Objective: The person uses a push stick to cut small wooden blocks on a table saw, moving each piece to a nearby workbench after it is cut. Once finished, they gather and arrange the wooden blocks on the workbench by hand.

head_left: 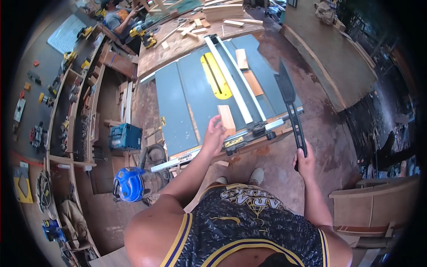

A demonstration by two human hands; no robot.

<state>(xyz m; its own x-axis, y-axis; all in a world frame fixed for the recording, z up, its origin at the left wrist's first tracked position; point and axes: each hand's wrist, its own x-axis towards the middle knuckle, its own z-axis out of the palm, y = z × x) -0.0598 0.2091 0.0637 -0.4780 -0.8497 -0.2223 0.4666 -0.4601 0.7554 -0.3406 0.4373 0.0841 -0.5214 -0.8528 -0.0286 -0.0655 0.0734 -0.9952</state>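
Note:
My left hand is at the front edge of a table saw, its fingers closed on the near part of a short pale wood block. Under the block is the saw's grey table, with a yellow throat plate set into it. My right hand grips the handle of a long black push stick, held up off the saw's right side with its broad end pointing away from me. A metal rip fence runs across the table to the right of the block.
Two wood pieces lie right of the fence. Behind the saw, a wooden bench carries offcuts and a yellow drill. A blue-topped shop vacuum stands left, near a teal case. Another person is at the far left.

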